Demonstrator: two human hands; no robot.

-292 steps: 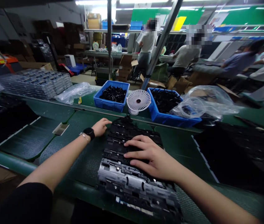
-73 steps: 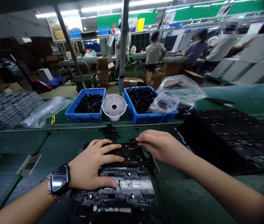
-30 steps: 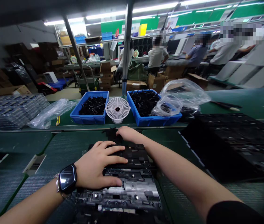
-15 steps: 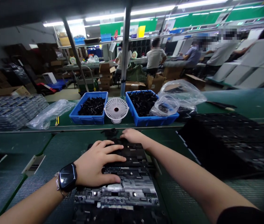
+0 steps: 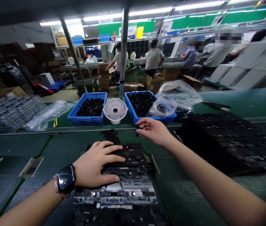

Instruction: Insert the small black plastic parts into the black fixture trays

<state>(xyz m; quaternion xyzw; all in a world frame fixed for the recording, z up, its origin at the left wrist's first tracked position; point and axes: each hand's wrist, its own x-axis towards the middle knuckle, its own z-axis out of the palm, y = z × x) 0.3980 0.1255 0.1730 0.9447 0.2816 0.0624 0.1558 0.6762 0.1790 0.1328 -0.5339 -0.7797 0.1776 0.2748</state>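
My left hand (image 5: 94, 164) lies flat with fingers spread on the black moulded plastic panels (image 5: 133, 185), which are lined up on the green mat before me. Over the far right corner of these panels, my right hand (image 5: 155, 131) pinches a small black part (image 5: 136, 135) between thumb and fingers; its exact shape is too dark to make out. A few loose black pieces (image 5: 111, 135) lie just beyond the panels. Behind my right hand stands a blue bin (image 5: 153, 120) full of small black parts.
A second blue bin (image 5: 85, 121) of black parts and a white fan (image 5: 115, 110) stand on the ledge. Clear plastic bags (image 5: 49, 114), a yellow cutter (image 5: 55, 122) and stacked grey panels (image 5: 10, 113) are at left. More black panels (image 5: 231, 144) lie at right. Several people sit in the background.
My right hand has risen from the panels' far edge and moved right, toward the right blue bin, with the small black part now showing in its fingers. My left hand stays put.
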